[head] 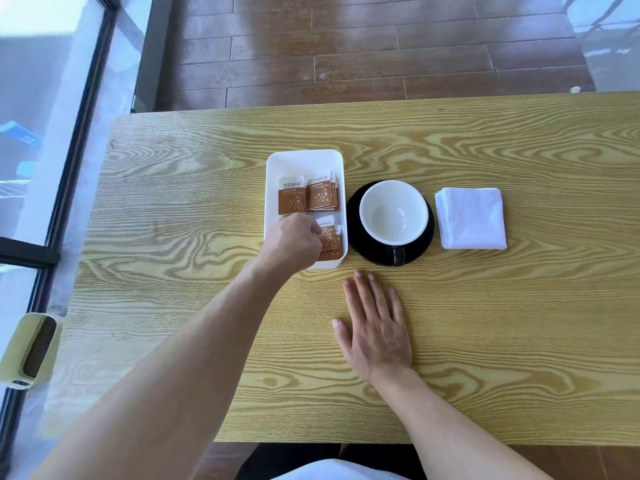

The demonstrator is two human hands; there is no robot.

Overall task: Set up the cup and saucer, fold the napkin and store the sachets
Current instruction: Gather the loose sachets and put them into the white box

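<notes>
A white rectangular box (pixel 304 161) on the wooden table holds several brown and white sachets (pixel 322 195) in small stacks. My left hand (pixel 291 240) reaches into the near end of the box, its fingers pinched on a sachet (pixel 329 237) there. Right of the box, an empty cup (pixel 393 211), white inside with a black handle toward me, stands upright on a black saucer (pixel 353 237). A folded white napkin (pixel 469 218) lies flat to the right of the saucer. My right hand (pixel 375 330) rests flat on the table, fingers spread, just in front of the saucer.
The table (pixel 180 209) ends at a far edge before a dark wood floor and at a near edge by my body. A glass wall with a black frame runs along the left. A pale green holder (pixel 29 351) sits at the lower left, off the table.
</notes>
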